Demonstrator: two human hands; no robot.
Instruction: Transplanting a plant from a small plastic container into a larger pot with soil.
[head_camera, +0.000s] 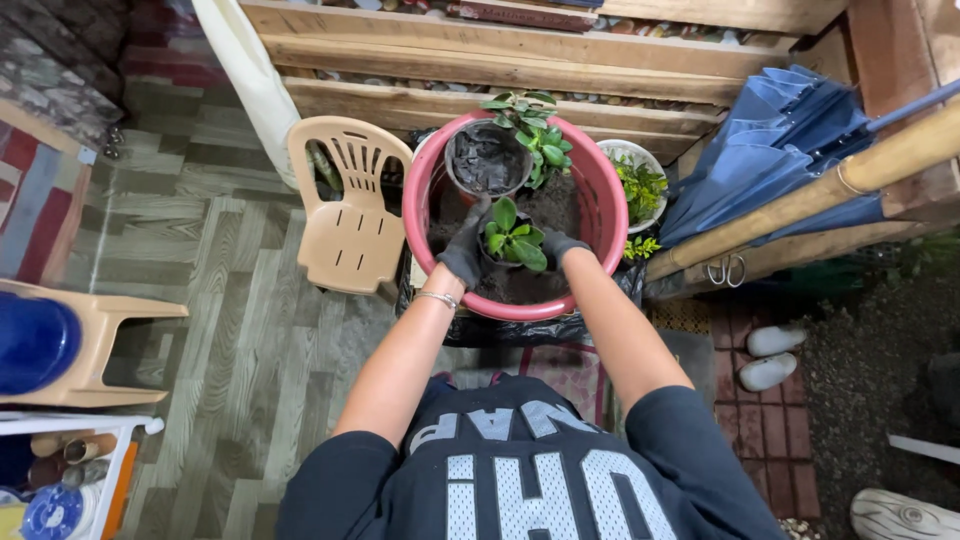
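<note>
Two gloved hands, left (466, 245) and right (560, 246), grip closed around one small plant (514, 238) in one pink basin (610, 215).

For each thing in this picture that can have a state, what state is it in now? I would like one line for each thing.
Left hand: gloved, pressed to the small plant's side.
Right hand: gloved, on the plant's other side.
Small plant: upright, between both hands, in soil.
Pink tub: holds dark soil, not full.
Black pot: stands inside the tub, upright.
Blue umbrella: folded, leaning.
Beige chair: upright, unoccupied.
White slippers: lying as a pair on the bricks.
</note>
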